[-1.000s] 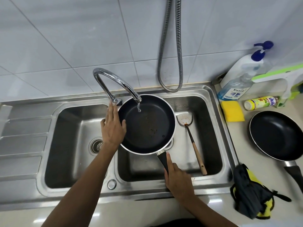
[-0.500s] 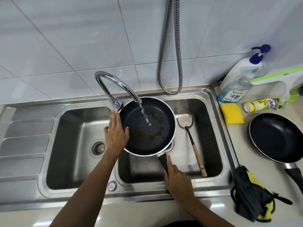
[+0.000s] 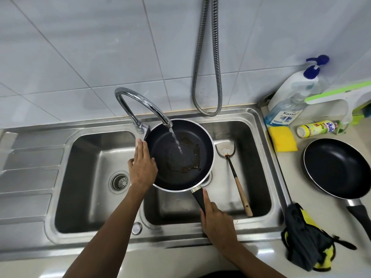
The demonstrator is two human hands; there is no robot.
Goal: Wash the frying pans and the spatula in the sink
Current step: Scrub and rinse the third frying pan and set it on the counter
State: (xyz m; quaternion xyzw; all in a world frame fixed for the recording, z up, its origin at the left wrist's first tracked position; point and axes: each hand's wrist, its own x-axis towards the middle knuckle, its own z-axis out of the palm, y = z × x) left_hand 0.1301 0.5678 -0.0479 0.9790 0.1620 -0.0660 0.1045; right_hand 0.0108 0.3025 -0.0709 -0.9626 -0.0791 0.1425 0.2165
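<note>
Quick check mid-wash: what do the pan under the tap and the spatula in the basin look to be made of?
The black round frying pan under the tap: dark matte lining, likely non-stick, with a bright metal rim, probably aluminium or steel; black handle looks plastic. The metal-bladed spatula with wooden handle: dull grey perforated blade, probably steel, dark shaft, pale brown wood-like end.

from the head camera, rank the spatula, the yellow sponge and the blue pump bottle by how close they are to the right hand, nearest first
From the right hand, which grips the pan handle:
1. Spatula, just to its right in the right sink basin.
2. Yellow sponge, farther right and back, on the counter beside the sink.
3. Blue pump bottle, behind the sponge, against the wall.
</note>
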